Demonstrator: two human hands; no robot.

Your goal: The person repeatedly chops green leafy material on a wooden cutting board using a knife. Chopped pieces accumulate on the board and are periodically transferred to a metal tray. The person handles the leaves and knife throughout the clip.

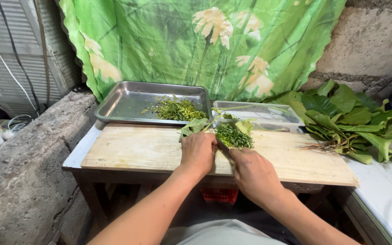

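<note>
On a long wooden cutting board [132, 152] lies a small heap of finely cut green leaves [233, 135]. My left hand [198, 152] presses a rolled bunch of green leaves [195, 125] down on the board, fingers curled over it. Just to its right, my right hand [252, 174] grips a knife [223, 149] whose blade points toward the cut heap; most of the knife is hidden by the hand.
Behind the board sit a steel tray [128, 102] holding chopped greens [177, 110] and a clear plastic box [268, 115]. A pile of large whole leaves [350, 120] lies on the white counter at right. A green flowered cloth hangs behind; a concrete ledge runs at left.
</note>
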